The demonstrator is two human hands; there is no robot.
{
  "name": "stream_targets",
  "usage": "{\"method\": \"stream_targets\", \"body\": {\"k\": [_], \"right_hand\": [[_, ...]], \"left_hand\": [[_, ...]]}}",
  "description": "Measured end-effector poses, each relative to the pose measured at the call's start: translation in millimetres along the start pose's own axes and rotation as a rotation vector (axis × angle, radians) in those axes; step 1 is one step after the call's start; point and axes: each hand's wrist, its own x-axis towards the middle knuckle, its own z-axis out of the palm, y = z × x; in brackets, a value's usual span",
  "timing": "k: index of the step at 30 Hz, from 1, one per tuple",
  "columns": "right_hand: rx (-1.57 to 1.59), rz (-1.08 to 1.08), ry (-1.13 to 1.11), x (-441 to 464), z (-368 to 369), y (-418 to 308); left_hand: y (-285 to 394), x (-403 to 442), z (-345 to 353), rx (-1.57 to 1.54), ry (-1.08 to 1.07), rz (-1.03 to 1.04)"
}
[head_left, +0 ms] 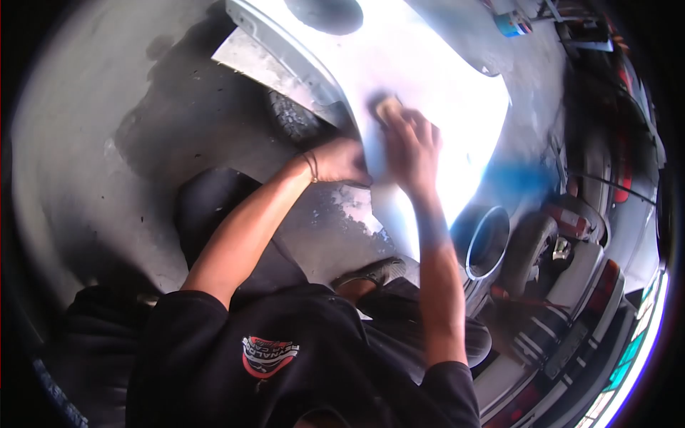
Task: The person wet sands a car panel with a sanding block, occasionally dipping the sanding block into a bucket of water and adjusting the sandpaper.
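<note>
A white car body panel (435,71) with a large round opening stands in front of me, its surface washed out by bright light. My right hand (414,146) presses a small tan sanding block (389,108) against the panel's face, fingers closed around it. At the panel's near left edge, my left hand (341,160) grips the rim. Its fingertips pass out of sight behind that edge.
A tyre (292,118) lies beneath the panel on the grey concrete floor (93,107). To the right stands a round open bucket (486,242), beside stacked car bumpers (564,314). A blue-labelled can (512,25) sits at the back. My sandalled foot (374,277) is below the panel.
</note>
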Motion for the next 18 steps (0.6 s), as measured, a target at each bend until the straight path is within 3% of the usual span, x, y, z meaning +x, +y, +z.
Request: {"method": "stream_targets", "body": {"k": [1, 3, 5, 7, 8, 12, 15, 16, 17, 18], "right_hand": [[0.011, -0.144, 0.022, -27, 10, 28], [-0.073, -0.136, -0.061, -76, -17, 37], [-0.015, -0.167, -0.026, -106, -36, 41], [-0.111, -0.106, -0.115, -105, -22, 44], [-0.107, -0.135, -0.045, -84, -12, 41], [-0.066, -0.129, 0.02, 48, 28, 1], [0.028, -0.22, 0.022, 40, 21, 5], [-0.001, -0.257, 0.028, 20, 20, 6], [-0.032, -0.293, 0.027, -1, 15, 8], [-0.056, -0.271, 0.001, -17, 13, 12]], "left_hand": [[-2, 2, -3, 0.011, -0.013, 0.01], [-8, 5, -3, 0.081, 0.036, -0.005], [-23, 11, 3, 0.108, 0.11, 0.147], [-29, 13, 4, 0.134, 0.077, 0.033], [-28, 15, 3, 0.162, 0.03, -0.072], [-21, 10, 3, 0.033, -0.003, -0.015], [-32, 13, 9, 0.059, 0.036, 0.081], [-108, 51, 32, -0.162, 0.136, 0.182], [-66, 46, 32, -1.106, 0.011, -0.05], [-93, 55, 37, -0.652, 0.087, 0.108]]}}
